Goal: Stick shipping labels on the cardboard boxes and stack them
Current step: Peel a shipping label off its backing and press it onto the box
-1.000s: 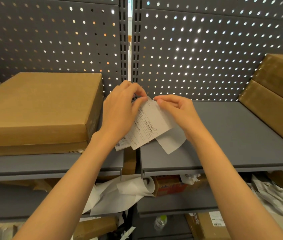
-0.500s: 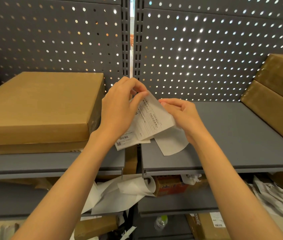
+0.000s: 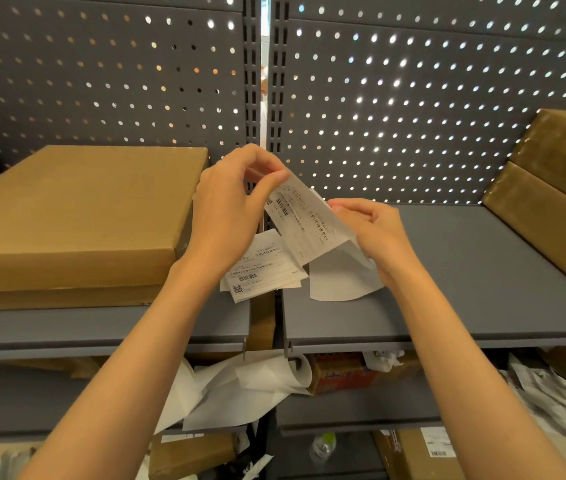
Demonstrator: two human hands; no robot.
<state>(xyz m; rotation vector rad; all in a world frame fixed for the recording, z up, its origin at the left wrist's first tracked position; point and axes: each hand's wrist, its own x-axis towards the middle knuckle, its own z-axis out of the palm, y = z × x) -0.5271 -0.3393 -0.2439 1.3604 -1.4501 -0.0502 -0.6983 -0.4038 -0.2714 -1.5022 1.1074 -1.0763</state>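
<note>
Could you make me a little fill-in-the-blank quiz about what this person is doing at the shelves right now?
1. Both hands hold a printed ____, the left hand pinching its top corner.
2. The right hand pulls a blank white ____ sheet away beneath the shipping label.
3. The big flat cardboard box lies on the shelf to the person's ____.

Missing words: label; backing; left

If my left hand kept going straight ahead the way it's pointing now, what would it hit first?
Probably the perforated back panel. The left hand, pinching the label, points up and away beside the big box, with nothing visible between, though depth is unclear.
</note>
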